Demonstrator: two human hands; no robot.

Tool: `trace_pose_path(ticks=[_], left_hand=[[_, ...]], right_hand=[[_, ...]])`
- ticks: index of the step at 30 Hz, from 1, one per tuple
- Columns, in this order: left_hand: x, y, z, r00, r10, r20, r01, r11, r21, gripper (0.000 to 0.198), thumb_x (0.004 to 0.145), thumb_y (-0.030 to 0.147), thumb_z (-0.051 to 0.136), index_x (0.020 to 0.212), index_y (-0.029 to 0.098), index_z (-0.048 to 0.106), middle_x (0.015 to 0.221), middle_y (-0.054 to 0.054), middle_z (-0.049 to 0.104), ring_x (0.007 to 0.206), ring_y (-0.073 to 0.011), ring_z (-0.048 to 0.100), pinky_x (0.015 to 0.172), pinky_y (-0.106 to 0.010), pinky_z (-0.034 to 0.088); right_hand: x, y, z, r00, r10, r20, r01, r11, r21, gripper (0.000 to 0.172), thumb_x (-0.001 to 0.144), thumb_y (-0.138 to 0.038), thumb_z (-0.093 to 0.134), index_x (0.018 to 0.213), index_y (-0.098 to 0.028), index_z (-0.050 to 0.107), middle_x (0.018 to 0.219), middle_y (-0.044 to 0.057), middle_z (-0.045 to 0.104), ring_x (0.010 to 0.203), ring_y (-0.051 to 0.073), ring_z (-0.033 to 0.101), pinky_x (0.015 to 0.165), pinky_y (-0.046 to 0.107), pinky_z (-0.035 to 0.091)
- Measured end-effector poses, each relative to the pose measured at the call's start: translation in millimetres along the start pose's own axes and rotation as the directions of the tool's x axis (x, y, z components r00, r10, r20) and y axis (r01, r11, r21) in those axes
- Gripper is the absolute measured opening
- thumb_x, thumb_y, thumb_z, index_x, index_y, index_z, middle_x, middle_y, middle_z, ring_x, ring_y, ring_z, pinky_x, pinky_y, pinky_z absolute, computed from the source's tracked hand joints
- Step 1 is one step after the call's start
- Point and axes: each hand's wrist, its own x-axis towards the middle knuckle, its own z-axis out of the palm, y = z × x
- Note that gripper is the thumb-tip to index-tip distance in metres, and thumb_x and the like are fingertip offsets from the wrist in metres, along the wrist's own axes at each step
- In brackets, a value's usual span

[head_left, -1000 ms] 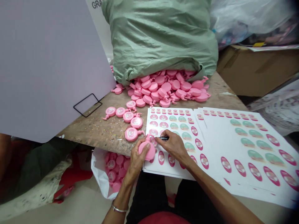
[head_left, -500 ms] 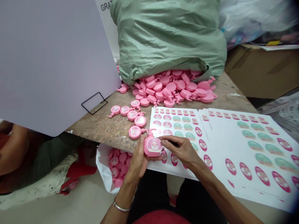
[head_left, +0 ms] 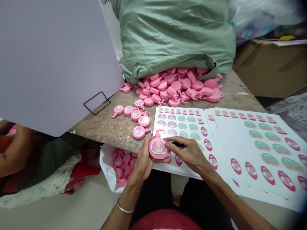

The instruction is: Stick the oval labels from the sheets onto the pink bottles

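Left hand (head_left: 143, 159) holds a bottle (head_left: 158, 152), right hand (head_left: 192, 155) grips a dark tool (head_left: 177, 144); label (head_left: 158, 146) pressing seems in hand, next calling for gentle edge smoothing.

On the table (head_left: 96, 136), sticker sheets (head_left: 226, 143) before the bottle pile (head_left: 176, 86), sack (head_left: 177, 35) behind.

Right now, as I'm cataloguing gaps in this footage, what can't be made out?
Head view:
- Pink bottle: its fine print is too small.
- Black tool: partly covered by the right hand.
- Green sack: its cloth hides the inside.
- Black lettering: cut off by the top edge.
- Nearby person: partly behind the grey board.
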Motion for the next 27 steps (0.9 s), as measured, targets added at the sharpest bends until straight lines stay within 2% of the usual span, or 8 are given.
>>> trace_pose_path(ticks=[27], left_hand=[[0.9, 1.6, 6.2, 1.0, 0.013, -0.007, -0.013, 1.0, 0.02, 0.048, 0.091, 0.051, 0.047, 0.119, 0.015, 0.06, 0.105, -0.009, 0.068, 0.081, -0.0184, 0.069, 0.064, -0.031, 0.061]], right_hand=[[0.7, 1.2, -1.2, 0.997, -0.039, -0.064, 0.037, 0.999, -0.032, 0.023, 0.077, -0.039, 0.068, 0.089, -0.02, 0.075, 0.082, 0.004, 0.072, 0.068, 0.015, 0.062, 0.061, 0.026, 0.049]])
